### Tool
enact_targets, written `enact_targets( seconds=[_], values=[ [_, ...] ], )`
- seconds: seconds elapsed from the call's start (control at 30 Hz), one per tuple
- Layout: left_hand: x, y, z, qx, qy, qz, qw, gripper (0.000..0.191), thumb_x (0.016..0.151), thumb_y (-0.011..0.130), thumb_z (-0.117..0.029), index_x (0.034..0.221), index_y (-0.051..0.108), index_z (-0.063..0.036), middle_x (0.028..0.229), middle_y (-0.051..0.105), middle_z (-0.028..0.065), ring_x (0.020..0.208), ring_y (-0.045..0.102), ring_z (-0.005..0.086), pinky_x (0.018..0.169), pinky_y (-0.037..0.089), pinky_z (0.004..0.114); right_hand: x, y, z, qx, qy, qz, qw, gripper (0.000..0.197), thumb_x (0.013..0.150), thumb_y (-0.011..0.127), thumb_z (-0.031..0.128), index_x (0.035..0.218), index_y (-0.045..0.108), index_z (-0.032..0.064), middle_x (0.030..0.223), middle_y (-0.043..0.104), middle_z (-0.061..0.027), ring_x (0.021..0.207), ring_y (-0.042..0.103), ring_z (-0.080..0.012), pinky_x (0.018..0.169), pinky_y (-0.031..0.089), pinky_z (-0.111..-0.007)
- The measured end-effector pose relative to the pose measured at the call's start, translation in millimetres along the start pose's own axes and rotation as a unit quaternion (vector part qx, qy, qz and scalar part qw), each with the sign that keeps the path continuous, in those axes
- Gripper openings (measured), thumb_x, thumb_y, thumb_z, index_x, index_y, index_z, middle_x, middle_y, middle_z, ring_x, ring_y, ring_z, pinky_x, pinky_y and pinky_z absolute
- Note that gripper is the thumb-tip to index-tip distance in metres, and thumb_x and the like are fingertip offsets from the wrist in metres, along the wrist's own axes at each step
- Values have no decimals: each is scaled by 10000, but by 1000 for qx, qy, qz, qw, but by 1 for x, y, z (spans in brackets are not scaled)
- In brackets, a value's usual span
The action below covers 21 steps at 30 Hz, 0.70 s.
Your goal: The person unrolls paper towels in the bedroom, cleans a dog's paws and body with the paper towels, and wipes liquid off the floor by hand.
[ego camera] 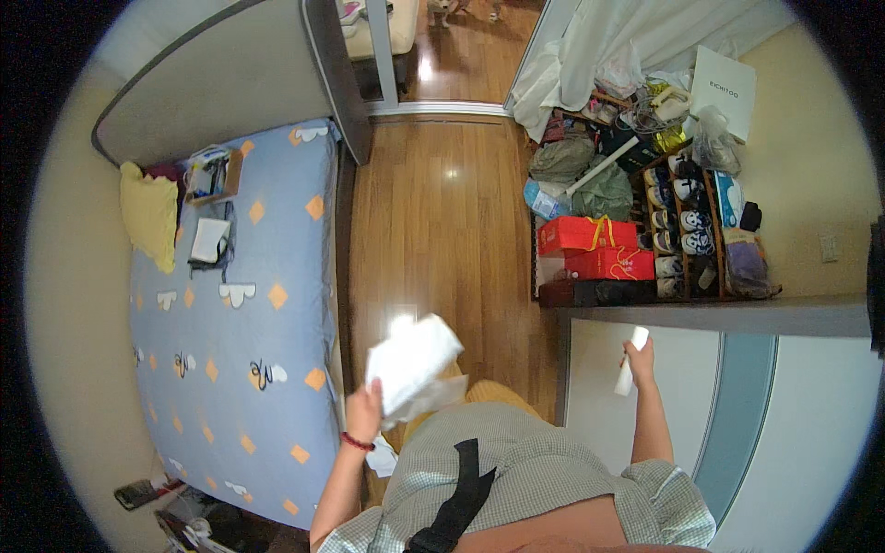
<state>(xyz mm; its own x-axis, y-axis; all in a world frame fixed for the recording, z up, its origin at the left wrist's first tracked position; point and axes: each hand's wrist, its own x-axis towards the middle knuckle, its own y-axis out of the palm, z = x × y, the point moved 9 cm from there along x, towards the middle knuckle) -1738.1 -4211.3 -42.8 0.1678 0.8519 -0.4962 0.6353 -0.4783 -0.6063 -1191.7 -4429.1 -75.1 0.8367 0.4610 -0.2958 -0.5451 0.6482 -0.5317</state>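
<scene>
My left hand [364, 413], with a dark red bead bracelet at the wrist, grips a white soft packet [413, 359] by its lower left corner. The packet is blurred, and a thin white flap [432, 401] hangs below it over the wood floor. Out to the right, my right hand [641, 359] is closed around a slim white object [624, 380], its ends sticking out above and below the fingers. I cannot tell what it is. Behind that hand stands a white wardrobe door [636, 435] with a blue-grey stripe.
A bed with a blue patterned sheet [235, 359] lies to the left, bearing a box of small items [222, 181] and a yellow pillow [151, 214]. Ahead right, red gift boxes [588, 235], bags and a shoe rack [681, 297] line the wall. A small dog [442, 10] stands beyond the sliding-door track [442, 108].
</scene>
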Motion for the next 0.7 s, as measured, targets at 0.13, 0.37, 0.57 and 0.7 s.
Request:
enact_targets(
  seconds=[0.13, 0.37, 0.57, 0.7],
  values=[
    [89, -54, -21, -124, 40, -57, 990, 379, 769, 323, -154, 1083, 355, 57, 1024, 463, 221, 927, 466, 307, 783, 351, 349, -21, 29, -51, 28, 174, 34, 984, 380, 694, 564, 108, 978, 334, 2, 667, 480, -101, 459, 488, -187, 360, 441, -300],
    [213, -56, -149, 157, 311, 2, 937, 134, 664, 467, 30, 748, 570, 13, 1094, 441, 183, 1042, 403, 316, 854, 361, 336, -84, 104, -276, -210, 238, 148, 937, 396, 651, 631, 167, 952, 412, 32, 689, 495, -93, 484, 501, -184, 396, 421, -292],
    [361, -92, -187, 281, 147, -66, 946, 177, 733, 427, -27, 863, 541, 12, 1128, 417, 208, 932, 486, 348, 807, 409, 371, 20, 181, -194, -191, 292, 151, 925, 393, 652, 633, 165, 953, 416, 36, 694, 494, -83, 494, 500, -168, 412, 418, -279],
    [462, -89, -252, 228, 189, -98, 950, 351, 708, 467, -155, 976, 467, 71, 1203, 306, 247, 1101, 326, 359, 924, 288, 377, 198, 235, -56, 1, 155, 59, 986, 391, 653, 634, 163, 954, 419, 39, 698, 493, -77, 501, 499, -158, 423, 417, -270]
  ],
)
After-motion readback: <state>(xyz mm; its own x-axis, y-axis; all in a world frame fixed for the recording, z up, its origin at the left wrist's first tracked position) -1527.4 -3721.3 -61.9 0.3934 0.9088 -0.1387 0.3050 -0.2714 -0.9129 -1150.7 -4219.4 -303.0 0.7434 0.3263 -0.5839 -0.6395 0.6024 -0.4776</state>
